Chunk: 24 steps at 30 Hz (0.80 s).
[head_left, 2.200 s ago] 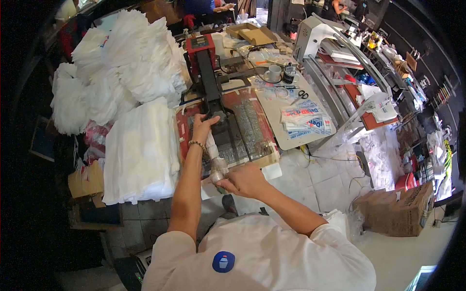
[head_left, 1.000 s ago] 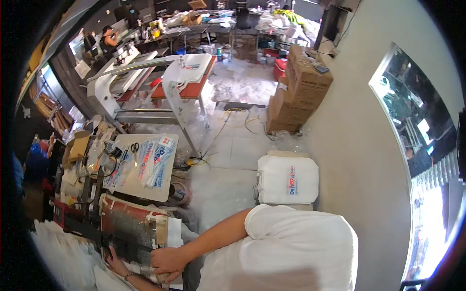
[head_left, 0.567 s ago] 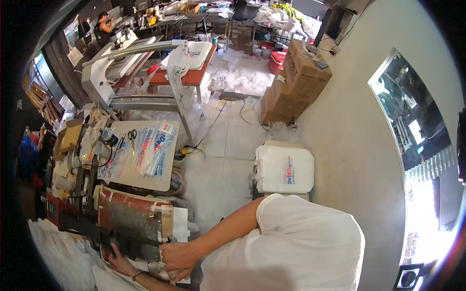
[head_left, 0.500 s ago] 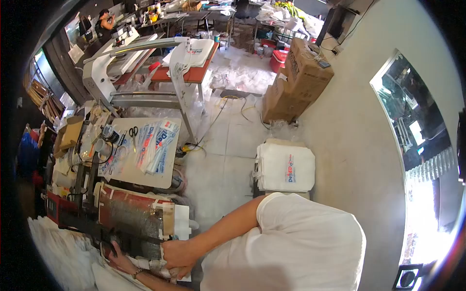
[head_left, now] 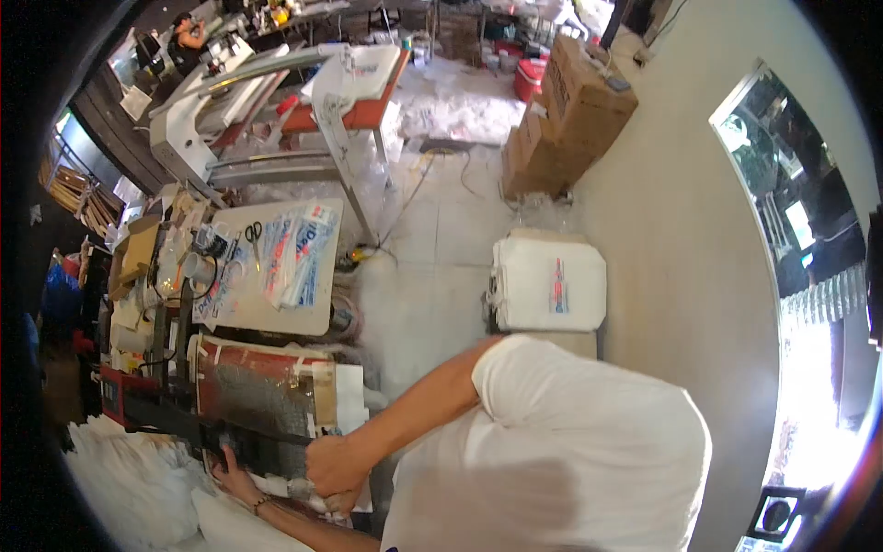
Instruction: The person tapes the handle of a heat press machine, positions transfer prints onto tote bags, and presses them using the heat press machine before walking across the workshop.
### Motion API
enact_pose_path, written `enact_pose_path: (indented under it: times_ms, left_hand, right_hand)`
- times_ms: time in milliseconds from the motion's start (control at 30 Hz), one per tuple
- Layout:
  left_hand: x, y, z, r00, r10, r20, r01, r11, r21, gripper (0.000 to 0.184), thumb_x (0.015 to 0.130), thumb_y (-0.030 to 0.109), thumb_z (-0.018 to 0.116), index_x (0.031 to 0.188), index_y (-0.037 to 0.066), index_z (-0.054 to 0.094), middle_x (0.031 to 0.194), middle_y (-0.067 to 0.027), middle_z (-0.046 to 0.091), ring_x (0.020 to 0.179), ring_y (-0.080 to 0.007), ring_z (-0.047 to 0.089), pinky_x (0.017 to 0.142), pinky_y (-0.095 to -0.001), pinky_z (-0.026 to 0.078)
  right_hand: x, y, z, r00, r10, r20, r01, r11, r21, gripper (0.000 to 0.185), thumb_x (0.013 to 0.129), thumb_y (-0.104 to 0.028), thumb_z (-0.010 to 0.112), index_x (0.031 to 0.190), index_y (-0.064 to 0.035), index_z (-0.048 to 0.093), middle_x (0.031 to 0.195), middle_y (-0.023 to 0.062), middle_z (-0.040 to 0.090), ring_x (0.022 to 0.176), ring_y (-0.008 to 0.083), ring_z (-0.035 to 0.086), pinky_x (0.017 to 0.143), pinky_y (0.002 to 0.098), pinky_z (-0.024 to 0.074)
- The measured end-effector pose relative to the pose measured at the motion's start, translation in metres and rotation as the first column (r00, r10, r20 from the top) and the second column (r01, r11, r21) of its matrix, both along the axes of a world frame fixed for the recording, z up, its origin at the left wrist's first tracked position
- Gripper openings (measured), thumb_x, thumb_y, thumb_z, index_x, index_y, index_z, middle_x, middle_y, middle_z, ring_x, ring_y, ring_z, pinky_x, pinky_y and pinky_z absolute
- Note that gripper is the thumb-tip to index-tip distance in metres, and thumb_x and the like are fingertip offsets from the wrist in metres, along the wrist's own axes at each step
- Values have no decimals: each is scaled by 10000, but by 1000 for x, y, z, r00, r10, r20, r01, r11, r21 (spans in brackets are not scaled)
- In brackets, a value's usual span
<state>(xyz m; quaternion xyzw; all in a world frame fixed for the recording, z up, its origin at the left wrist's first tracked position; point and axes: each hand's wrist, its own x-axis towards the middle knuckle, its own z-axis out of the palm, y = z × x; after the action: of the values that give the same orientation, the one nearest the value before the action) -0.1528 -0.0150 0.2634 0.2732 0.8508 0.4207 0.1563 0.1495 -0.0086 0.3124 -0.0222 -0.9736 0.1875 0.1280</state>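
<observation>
At the lower left stands a pressing machine with a red control box point(head_left: 112, 396) and a long dark bar point(head_left: 262, 435). My right hand point(head_left: 338, 467) is closed in a fist at the bar's near end; its grip hides most of what looks like a handle. Left of it, my left hand point(head_left: 237, 480) touches a dark part of the machine, a finger and thumb stretched apart. A pale wrapped piece point(head_left: 285, 488) lies between the two hands. Beyond the bar is a red-edged, worn grey pad point(head_left: 253, 391). White sheets or bags point(head_left: 138, 488) are heaped at the machine's near side.
Scissors point(head_left: 254, 234) and printed bags point(head_left: 299, 253) lie on a pale board point(head_left: 317, 308) ahead. To the right is a stack of white printed bags point(head_left: 529, 287), with cardboard boxes point(head_left: 570, 120) behind. A grey-framed machine point(head_left: 179, 138) stands beyond; a person point(head_left: 189, 44) is at the far left.
The view has tipped slightly downward, so the room sits higher in the frame. Both hands keep about the same places on the machine.
</observation>
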Motion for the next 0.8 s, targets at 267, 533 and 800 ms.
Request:
enact_pose_path:
  times_ms: [267, 533, 800]
  left_hand:
    - [119, -3, 176, 708, 115, -696, -486, 795, -363, 544, 890, 311, 555, 1332, 16, 442, 1237, -199, 562, 1087, -362, 582, 940, -439, 438]
    - [175, 17, 267, 503, 143, -852, -454, 883, -120, 521, 892, 271, 579, 1325, 9, 457, 1202, -176, 579, 1051, -317, 590, 897, -403, 453]
    - [268, 162, 348, 601, -103, -792, -148, 960, -237, 500, 894, 231, 603, 1319, 2, 473, 1167, -152, 595, 1014, -273, 598, 854, -367, 467]
  right_hand:
    - [-35, 20, 158, 889, 142, -436, -120, 990, 77, 371, 756, -448, 627, 657, -98, 698, 682, 133, 661, 660, 298, 662, 547, 450, 480]
    - [82, 88, 153, 468, 378, -799, -540, 838, 81, 264, 822, -352, 636, 802, -88, 648, 884, 177, 609, 829, 342, 597, 732, 460, 449]
    - [357, 295, -161, 789, -610, 74, 561, 667, -491, 363, 886, -413, 570, 802, -65, 626, 740, 183, 622, 705, 402, 607, 608, 503, 457]
